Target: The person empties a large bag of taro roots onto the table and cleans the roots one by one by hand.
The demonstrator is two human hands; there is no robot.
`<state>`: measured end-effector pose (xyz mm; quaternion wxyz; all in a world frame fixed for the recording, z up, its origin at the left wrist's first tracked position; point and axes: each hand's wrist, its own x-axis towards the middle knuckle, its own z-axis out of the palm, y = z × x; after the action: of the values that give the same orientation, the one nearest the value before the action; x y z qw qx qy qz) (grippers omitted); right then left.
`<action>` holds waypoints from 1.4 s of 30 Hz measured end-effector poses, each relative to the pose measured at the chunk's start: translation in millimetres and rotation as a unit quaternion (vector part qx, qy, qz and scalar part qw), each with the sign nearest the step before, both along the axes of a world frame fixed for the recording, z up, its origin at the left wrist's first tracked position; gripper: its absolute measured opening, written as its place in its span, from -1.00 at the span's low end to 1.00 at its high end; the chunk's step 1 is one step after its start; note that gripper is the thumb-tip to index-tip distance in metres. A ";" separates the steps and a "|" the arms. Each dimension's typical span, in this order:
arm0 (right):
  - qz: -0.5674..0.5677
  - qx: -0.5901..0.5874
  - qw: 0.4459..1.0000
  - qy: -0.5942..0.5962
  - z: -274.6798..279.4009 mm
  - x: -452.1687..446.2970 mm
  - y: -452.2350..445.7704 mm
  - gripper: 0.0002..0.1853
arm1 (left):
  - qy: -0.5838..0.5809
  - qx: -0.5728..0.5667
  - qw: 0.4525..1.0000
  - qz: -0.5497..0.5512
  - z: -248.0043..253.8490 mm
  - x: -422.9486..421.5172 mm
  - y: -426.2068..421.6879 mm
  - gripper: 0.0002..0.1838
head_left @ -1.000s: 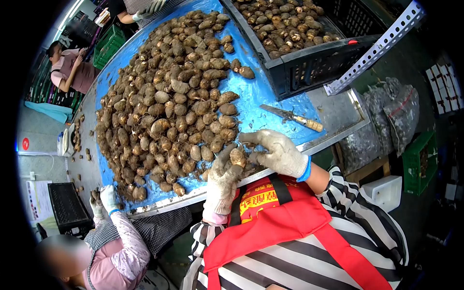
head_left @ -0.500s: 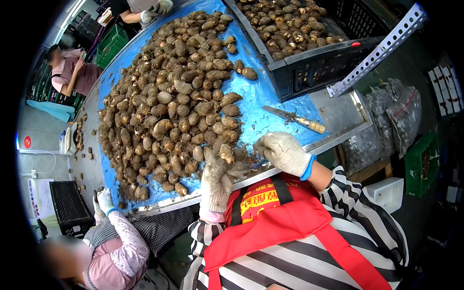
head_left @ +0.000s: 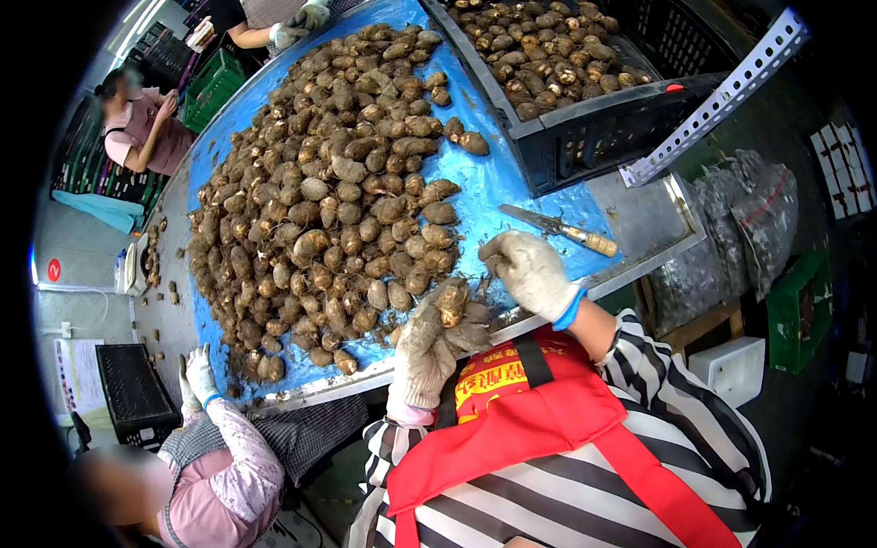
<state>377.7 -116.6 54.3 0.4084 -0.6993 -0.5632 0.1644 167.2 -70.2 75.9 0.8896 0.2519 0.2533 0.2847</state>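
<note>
My left hand (head_left: 426,356), in a dirt-stained white glove, is closed around a brown taro (head_left: 450,305) at the near edge of the table. The taro's paler end faces up. To its right, my gloved right hand (head_left: 533,276) is above the blue sheet with its fingers curled together; whether anything is in them is hidden. Just beyond that hand lies a knife (head_left: 559,228) with a wooden handle, its blade dirty. A large heap of soil-covered taros (head_left: 320,201) spreads over the blue sheet (head_left: 498,187) to the left and ahead.
A black crate (head_left: 594,137) holding more taros stands at the back right, beside a perforated metal post (head_left: 717,100). A co-worker (head_left: 219,466) sits at the lower left with gloved hands on the table edge. Another person's gloved hands (head_left: 300,26) are at the far side.
My left hand has moved right and slightly up with the taro, away from the heap. My right hand has shifted slightly up. The knife stays put.
</note>
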 end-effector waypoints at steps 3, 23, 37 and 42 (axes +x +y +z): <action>0.048 0.010 0.995 0.088 1.3 2.6 -6.9 -0.88 | -0.046 -0.043 0.998 -0.001 -0.1 0.4 -1.0 -0.28; 0.149 -0.017 0.969 0.196 33.6 -13.5 -7.0 -0.83 | 0.027 0.003 0.998 0.061 -5.7 -3.0 4.3 -0.40; 0.145 -0.093 0.984 -0.043 -14.9 -2.0 -5.4 -0.86 | 0.115 0.082 0.982 -0.130 1.0 -31.3 21.3 -0.44; 0.150 -0.091 0.984 -0.008 -10.9 -1.8 -16.7 -0.82 | 0.144 0.039 0.988 0.037 -6.1 -142.1 94.6 -0.45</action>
<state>375.8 -133.3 43.4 0.3088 -0.6425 -0.6478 0.2686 25.1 24.4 69.9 0.8220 0.3151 0.3771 0.2878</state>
